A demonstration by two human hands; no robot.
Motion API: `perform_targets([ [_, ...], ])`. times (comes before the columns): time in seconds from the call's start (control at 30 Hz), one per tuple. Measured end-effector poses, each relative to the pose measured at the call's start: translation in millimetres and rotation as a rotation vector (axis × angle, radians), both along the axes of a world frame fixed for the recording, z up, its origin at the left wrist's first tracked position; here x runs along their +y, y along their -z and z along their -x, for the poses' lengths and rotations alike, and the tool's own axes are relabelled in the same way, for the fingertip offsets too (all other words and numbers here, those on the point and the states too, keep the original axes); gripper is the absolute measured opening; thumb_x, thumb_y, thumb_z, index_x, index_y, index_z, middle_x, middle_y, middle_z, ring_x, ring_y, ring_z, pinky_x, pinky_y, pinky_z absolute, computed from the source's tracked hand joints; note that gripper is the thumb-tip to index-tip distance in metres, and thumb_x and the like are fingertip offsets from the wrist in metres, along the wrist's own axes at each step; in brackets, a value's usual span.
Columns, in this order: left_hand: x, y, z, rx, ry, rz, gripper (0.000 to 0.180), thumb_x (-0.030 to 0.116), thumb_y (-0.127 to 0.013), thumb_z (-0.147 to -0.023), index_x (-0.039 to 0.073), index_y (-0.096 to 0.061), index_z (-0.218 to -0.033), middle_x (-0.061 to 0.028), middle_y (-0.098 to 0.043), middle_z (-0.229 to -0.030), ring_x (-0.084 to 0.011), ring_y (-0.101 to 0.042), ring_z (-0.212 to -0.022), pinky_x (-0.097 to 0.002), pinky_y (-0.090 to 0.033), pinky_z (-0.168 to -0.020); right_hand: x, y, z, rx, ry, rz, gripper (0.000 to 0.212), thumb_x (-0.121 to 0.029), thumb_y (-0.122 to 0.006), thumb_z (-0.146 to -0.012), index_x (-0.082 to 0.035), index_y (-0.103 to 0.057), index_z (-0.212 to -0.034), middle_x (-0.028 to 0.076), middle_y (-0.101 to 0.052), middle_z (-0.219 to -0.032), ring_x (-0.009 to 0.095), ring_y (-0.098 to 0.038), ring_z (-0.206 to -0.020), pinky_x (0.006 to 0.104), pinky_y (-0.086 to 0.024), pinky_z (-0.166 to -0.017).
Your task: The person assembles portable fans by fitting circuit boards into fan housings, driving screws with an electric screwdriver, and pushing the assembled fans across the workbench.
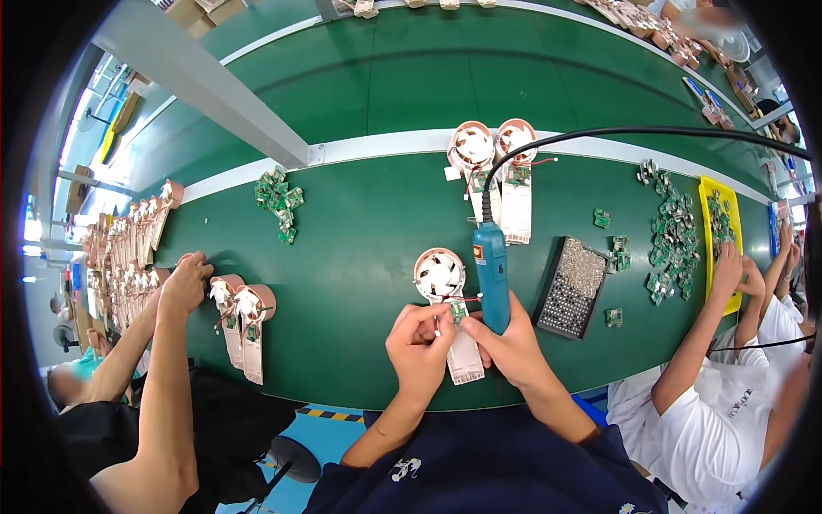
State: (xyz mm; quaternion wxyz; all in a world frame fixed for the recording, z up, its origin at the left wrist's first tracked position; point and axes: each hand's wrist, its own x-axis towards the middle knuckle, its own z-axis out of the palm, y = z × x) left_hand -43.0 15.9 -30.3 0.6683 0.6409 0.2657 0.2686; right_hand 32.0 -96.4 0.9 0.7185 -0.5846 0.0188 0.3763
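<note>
In front of me lies a pink and white handheld fan half (439, 274), its round fan head away from me and its pale handle (464, 360) toward me. A small green circuit board (459, 310) with thin red wires rests at the top of that handle. The fingers of my left hand (418, 349) are pinched at the board's left edge. My right hand (511, 347) grips a teal electric screwdriver (491, 278), cable end pointing away, while its thumb touches near the board. The screwdriver's tip is hidden by this hand.
Two fan halves (516, 201) lie beyond the screwdriver. A black tray of screws (569, 291) sits to the right, near scattered circuit boards (672, 236) and a yellow bin (735, 300). Co-workers' hands (188, 278) work at both sides. A black cable (634, 130) crosses overhead.
</note>
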Motion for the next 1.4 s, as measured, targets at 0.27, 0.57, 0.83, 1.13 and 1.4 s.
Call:
perform_targets([
  [0.27,0,-7,-2,0.029,0.003,-0.034,0.019,-0.01,-0.069,-0.08,-0.001,-0.069,-0.096,0.0031,-0.045,-0.075,-0.0004,-0.039,-0.06,-0.017,-0.03,-0.05,0,0,-2,-0.014,-0.011,0.016,0.035,-0.004,-0.067,-0.088,-0.001,-0.044,-0.114,0.01,-0.065,-0.085,0.006,-0.05,-0.046,0.0224,-0.037,-0.037],
  [0.57,2,-6,-3,0.032,0.006,-0.075,0.018,-0.01,-0.069,-0.08,-0.001,-0.069,-0.096,0.003,-0.046,-0.076,-0.0002,-0.039,-0.061,-0.0171,-0.03,-0.05,1,0,-4,0.025,-0.014,-0.001,0.035,-0.005,-0.068,-0.088,-0.001,-0.044,-0.113,0.009,-0.064,-0.082,0.006,-0.05,-0.045,0.0227,-0.037,-0.036],
  [0.83,25,-10,-21,0.129,0.012,-0.141,0.012,-0.005,-0.07,-0.081,-0.001,-0.069,-0.092,0.0032,-0.047,-0.072,-0.0021,-0.041,-0.061,-0.0183,-0.032,-0.052,-6,-8,-3,0.003,0.086,-0.022,0.033,-0.009,-0.064,-0.092,-0.001,-0.039,-0.113,0.018,-0.068,-0.1,0.007,-0.049,-0.045,0.0216,-0.038,-0.037],
  [1.13,124,-2,-131,-0.06,0.125,-0.168,0.01,0.0,-0.068,-0.083,-0.003,-0.069,-0.093,-0.0025,-0.064,-0.079,-0.0047,-0.055,-0.071,-0.0199,-0.046,-0.064,-20,-14,6,-0.002,0.173,-0.114,0.033,-0.007,-0.061,-0.092,-0.003,-0.04,-0.117,0.019,-0.065,-0.093,0.008,-0.047,-0.045,0.0223,-0.039,-0.039],
  [1.4,107,-45,-111,0.058,0.276,-0.522,0.045,0.013,-0.071,-0.081,0.005,-0.061,-0.124,-0.0153,-0.069,-0.092,-0.0249,-0.067,-0.079,-0.0361,-0.054,-0.073,-29,-8,35,0.0,0.195,-0.033,0.035,-0.007,-0.058,-0.093,-0.005,-0.041,-0.124,0.012,-0.055,-0.086,0.01,-0.044,-0.045,0.0229,-0.035,-0.038],
])
